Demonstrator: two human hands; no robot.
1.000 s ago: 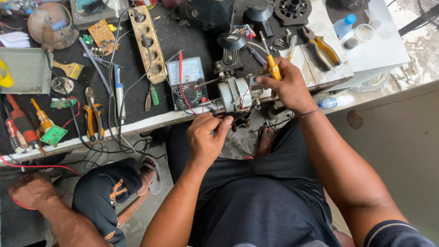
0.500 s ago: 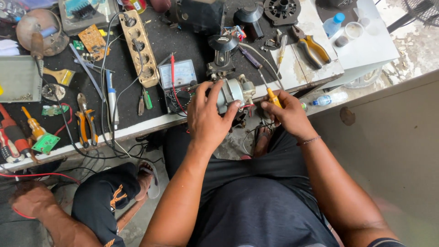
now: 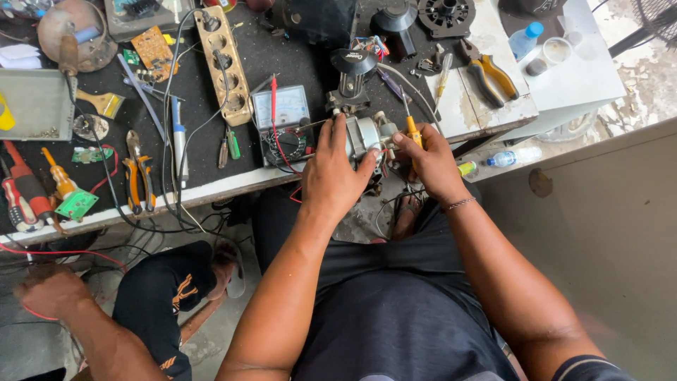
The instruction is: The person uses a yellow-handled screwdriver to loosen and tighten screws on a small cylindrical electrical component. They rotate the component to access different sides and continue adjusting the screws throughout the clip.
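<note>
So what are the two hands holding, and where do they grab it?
The left hand grips the small grey motor around its body at the bench edge. The right hand holds a yellow-handled screwdriver by its handle, against the motor.

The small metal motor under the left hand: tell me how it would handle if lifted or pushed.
The motor is probably heavy for its size: its body looks like solid metal. It seems stiff, not floppy, under the left hand. Wires trail from it toward the right hand and its yellow-handled screwdriver, so it would likely drag rather than slide freely.
</note>
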